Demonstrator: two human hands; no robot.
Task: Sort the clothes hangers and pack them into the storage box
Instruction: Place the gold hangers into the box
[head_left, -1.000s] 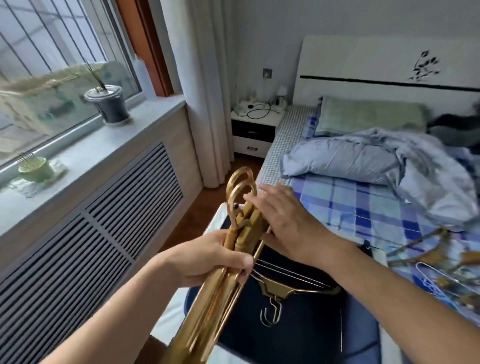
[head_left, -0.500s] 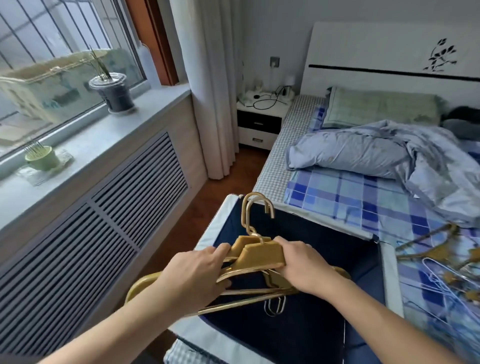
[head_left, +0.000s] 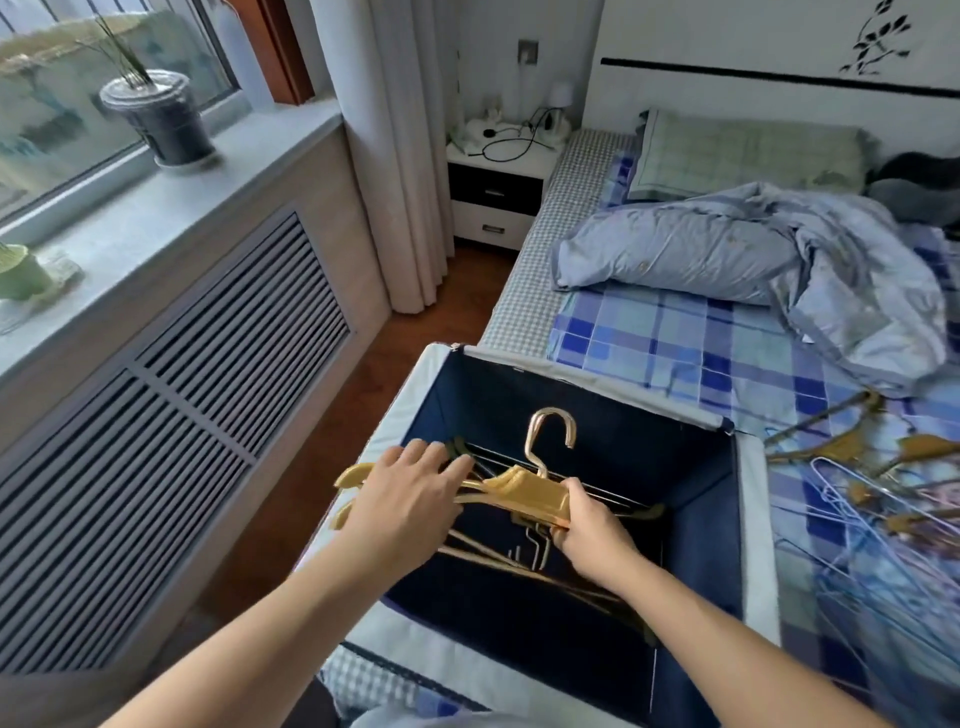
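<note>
A bundle of gold hangers (head_left: 524, 488) lies flat across the open top of the navy storage box (head_left: 750, 499), hooks pointing toward the bed. My left hand (head_left: 410, 499) rests over the bundle's left arm with fingers stretched out. My right hand (head_left: 587, 530) grips the bundle at its neck. More gold hangers (head_left: 498, 558) lie deeper inside the box. A loose pile of gold and white wire hangers (head_left: 878, 499) sits on the bed to the right of the box.
The box stands at the edge of a bed with a blue checked sheet (head_left: 675, 343) and a crumpled grey-blue quilt (head_left: 753, 254). A radiator cover (head_left: 171, 364) and windowsill with pots run along the left. A nightstand (head_left: 493, 187) stands by the curtain.
The hanger bundle went from upright in front of me to flat and lower, into the mouth of the box. Both hands moved down with it and the view tilted downward.
</note>
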